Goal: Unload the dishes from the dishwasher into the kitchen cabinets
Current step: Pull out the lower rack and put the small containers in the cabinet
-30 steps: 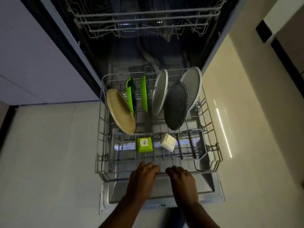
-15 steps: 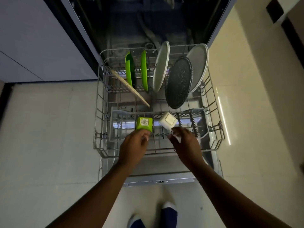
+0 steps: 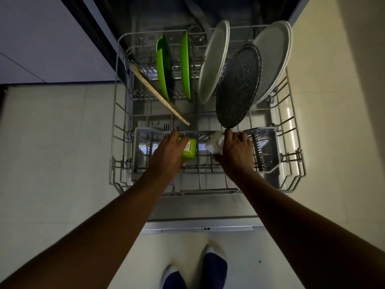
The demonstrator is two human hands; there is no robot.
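The lower dishwasher rack is pulled out over the open door. My left hand wraps a small green square bowl lying upside down in the front row. My right hand grips a small white square bowl beside it. Behind stand a tan woven plate, two green plates, a white plate, a dark speckled plate and a white plate at the far right.
A grey plastic holder with tines fills the rack's front. The open door's edge lies just ahead of my feet. Pale floor tiles spread on both sides; a cabinet front stands at the left.
Both hands left the rack's front rail, reached in and closed on the two small bowls. The view has dropped lower over the rack.
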